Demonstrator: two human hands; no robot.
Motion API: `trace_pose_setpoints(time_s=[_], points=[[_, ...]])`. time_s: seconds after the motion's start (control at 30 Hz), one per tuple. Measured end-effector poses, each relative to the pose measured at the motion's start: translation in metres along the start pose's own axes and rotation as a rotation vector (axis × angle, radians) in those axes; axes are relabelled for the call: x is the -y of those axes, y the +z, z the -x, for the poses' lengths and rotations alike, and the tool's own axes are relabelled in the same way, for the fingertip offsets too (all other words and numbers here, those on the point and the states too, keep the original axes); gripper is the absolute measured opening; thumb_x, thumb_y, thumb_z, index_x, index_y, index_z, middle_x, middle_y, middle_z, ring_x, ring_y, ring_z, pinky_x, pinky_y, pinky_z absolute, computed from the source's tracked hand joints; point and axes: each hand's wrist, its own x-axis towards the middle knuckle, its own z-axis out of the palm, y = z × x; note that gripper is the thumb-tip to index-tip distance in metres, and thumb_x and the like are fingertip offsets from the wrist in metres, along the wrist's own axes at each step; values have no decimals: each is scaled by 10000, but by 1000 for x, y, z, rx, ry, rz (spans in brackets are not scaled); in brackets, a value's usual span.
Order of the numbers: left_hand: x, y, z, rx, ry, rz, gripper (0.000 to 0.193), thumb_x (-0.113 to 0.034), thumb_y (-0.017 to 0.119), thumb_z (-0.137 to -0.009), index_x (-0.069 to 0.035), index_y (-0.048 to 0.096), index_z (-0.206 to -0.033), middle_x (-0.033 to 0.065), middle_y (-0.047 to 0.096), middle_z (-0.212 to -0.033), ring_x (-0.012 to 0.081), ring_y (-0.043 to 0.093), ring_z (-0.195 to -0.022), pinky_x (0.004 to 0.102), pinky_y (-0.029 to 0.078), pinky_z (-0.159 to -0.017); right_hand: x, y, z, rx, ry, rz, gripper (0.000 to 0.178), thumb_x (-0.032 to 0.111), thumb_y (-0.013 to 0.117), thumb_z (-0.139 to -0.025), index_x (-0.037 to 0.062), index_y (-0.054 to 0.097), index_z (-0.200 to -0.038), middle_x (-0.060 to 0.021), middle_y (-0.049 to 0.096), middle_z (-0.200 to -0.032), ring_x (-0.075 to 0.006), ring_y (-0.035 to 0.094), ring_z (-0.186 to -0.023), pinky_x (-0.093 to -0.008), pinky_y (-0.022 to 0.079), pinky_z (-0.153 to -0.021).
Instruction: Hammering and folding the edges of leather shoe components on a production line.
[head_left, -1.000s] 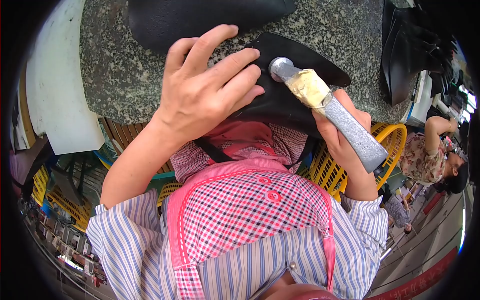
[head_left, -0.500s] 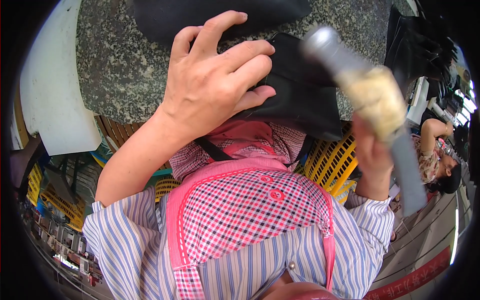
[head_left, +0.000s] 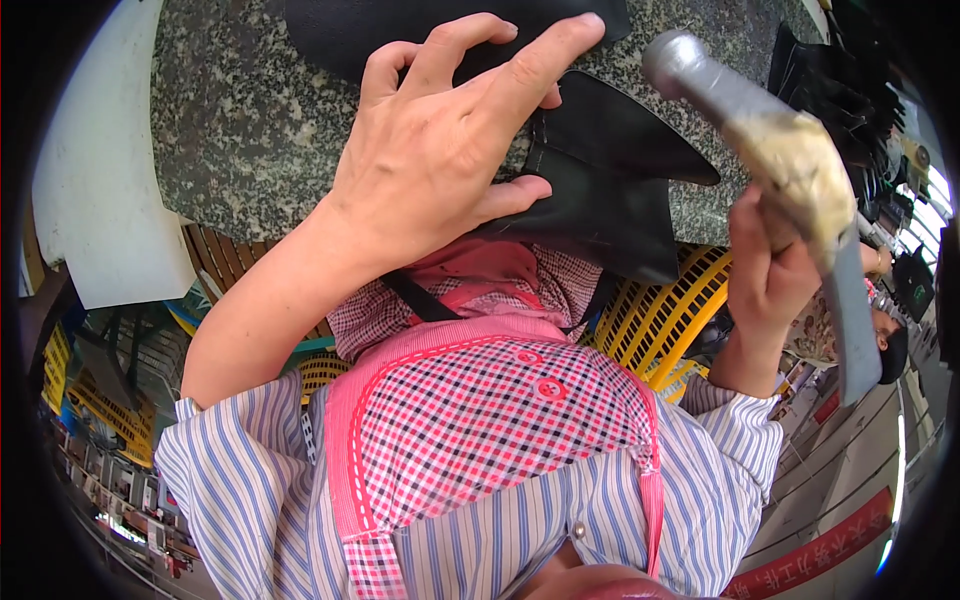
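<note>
My right hand is closed on a hammer, raised at the right over the table's edge. The hammer has a round grey metal face, a yellowish wrapped middle and a flat grey tail; most of its handle is hidden. My left hand spreads its fingers over the stone tabletop, index finger stretched out, thumb resting on a stitched black leather-like piece. That piece lies at the near edge, with a pointed flap standing out to the right. Another flat black piece lies beyond my fingers.
A stack of black pieces lies at the far right of the tabletop. Yellow plastic baskets stand below the table edge. A white board is at the left. Another person sits at the right.
The hammer and my right hand have shifted slightly right. My left index finger has straightened away from the stitched piece, whose flap now shows spread out.
</note>
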Motion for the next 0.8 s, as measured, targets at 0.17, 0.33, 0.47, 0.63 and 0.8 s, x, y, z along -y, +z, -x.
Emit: trace_pose_setpoints(time_s=[0.17,0.33,0.47,0.63,0.8], points=[[2,1,-4,-12,-6,1,1011,-237,797,-494,-118,299,-1366,-65,612,-1003,196,425,-1115,363,294,-881,3,-5,-18,422,51,353,167,89,613,-811,-29,591,-926,-22,541,-664,-80,503,-606,-206,398,-558],[-1,3,-5,-12,-8,5,1026,-257,799,-487,-108,293,-1367,-64,609,-1004,199,425,-1117,365,294,-884,-2,1,-4,324,-251,575,157,140,645,-796,37,605,-907,-24,536,-635,-106,481,-540,-217,379,-529],[-1,4,-5,-6,-7,-2,1039,-272,800,-482,-100,288,-1369,-62,607,-1004,202,424,-1118,367,294,-886,-5,-1,-18,406,-62,426,204,161,652,-712,73,486,-790,-150,538,-605,-313,572,-529,-335,444,-467],[-5,6,-11,-7,11,-3,1055,-292,802,-475,-91,282,-1370,-61,604,-1005,205,423,-1120,369,293,-889,-12,1,-10,412,-152,368,212,151,665,-694,88,493,-799,-116,551,-601,-293,594,-552,-344,462,-486],[-6,1,-14,-34,0,1,1114,-312,799,-428,-107,262,-1383,-60,585,-973,200,426,-1105,379,293,-874,-1,-10,-18,373,-80,453,236,183,649,-694,78,463,-795,-137,563,-623,-337,595,-596,-417,456,-514]])
